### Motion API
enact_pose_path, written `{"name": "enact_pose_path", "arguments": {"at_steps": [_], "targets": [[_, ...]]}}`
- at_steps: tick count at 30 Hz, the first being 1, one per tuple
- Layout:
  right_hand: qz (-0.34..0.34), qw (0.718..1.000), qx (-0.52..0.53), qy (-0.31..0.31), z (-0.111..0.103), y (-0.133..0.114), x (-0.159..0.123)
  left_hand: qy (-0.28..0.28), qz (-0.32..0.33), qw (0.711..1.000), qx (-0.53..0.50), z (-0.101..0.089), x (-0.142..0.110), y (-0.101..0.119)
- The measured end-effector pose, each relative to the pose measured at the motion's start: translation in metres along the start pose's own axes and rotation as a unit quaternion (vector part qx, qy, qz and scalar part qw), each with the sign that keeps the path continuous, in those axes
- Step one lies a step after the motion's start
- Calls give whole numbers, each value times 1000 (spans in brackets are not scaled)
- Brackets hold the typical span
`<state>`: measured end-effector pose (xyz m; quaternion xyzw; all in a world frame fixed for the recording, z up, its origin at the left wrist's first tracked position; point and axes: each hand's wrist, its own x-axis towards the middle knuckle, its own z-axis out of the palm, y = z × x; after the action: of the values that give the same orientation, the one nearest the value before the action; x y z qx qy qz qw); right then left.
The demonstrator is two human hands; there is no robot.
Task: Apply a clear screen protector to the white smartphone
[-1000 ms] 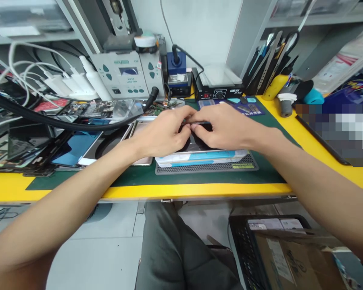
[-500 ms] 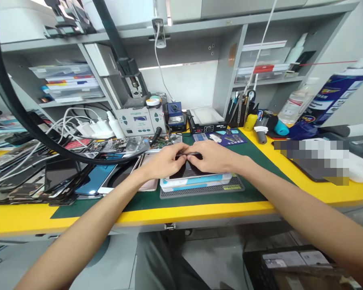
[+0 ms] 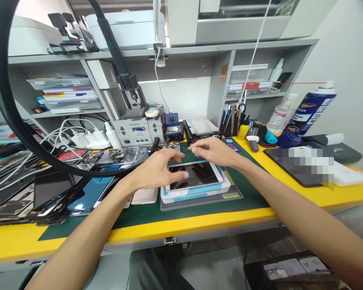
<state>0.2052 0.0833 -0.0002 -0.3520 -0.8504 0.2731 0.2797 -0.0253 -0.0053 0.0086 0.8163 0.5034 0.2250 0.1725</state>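
Note:
A phone [image 3: 204, 176] with a white frame and a dark screen lies face up on a white and blue box [image 3: 196, 194]. Under the box is a grey perforated mat [image 3: 196, 204]. My left hand [image 3: 161, 169] is over the phone's left end, fingers spread, its thumb over the screen; whether it touches the glass I cannot tell. Above the phone's far edge hovers my right hand [image 3: 216, 151], fingers loosely bent and a little apart from the thumb, with nothing visible between them.
Several phones, including a blue one [image 3: 92, 193], lie to the left. A black ring-shaped lamp or magnifier frame [image 3: 48, 157] arches across that side. A soldering station [image 3: 137, 131] stands behind. On the right are a tool holder [image 3: 231, 123], a spray can [image 3: 311, 106] and a dark tablet-like slab [image 3: 293, 171].
My hands were together at the phone's far edge, fingertips meeting; now they have parted, and more of the screen shows. The camera view has shifted slightly.

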Motion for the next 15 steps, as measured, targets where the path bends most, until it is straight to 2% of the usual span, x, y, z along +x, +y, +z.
{"name": "enact_pose_path", "arguments": {"at_steps": [2,4,10,15], "targets": [[19,999,24,7,-2,6,3,-67,1,997,38,-6,-4,2],[27,999,36,-1,-3,8,5,-99,2,993,65,-10,-7,4],[35,997,59,-32,-3,-1,2,-112,-53,988,96,-12,-10,6],[21,997,46,-52,-3,-7,-1,-118,-46,988,86,-10,-8,6]]}}
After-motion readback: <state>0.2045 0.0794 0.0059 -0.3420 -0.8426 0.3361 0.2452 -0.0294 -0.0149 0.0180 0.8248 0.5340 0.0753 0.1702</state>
